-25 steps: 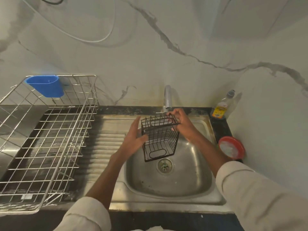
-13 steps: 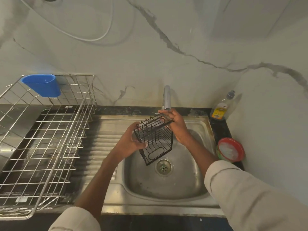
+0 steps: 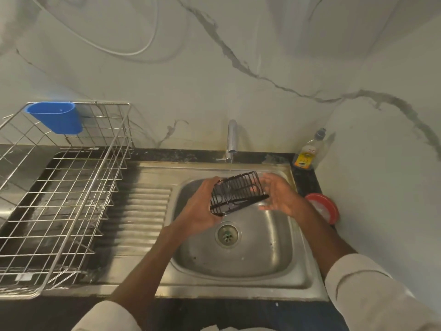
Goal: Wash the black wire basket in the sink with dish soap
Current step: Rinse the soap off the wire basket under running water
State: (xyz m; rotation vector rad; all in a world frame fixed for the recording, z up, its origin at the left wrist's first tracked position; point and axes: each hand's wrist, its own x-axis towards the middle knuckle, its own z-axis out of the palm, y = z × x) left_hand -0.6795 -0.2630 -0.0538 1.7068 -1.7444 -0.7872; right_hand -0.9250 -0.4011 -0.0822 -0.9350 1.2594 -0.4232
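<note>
While the left hand (image 3: pixel 202 209) alone grips the black wire basket (image 3: pixel 235 194) under the tap's thin stream above the round-cornered steel sink (image 3: pixel 238 259), wet thin wires could slip from its fingers; the right hand (image 3: pixel 279 195) hovers spread, just beside. Clear plastic dish-soap bottle (image 3: pixel 307 151) stands beyond the right fingers, untouched.

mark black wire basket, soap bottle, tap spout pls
black wire basket (image 3: pixel 235 192): head view, on its upturned wire side.
dish soap bottle (image 3: pixel 306 155): head view, on the yellow label.
tap spout (image 3: pixel 232 136): head view, on the upright chrome tube.
</note>
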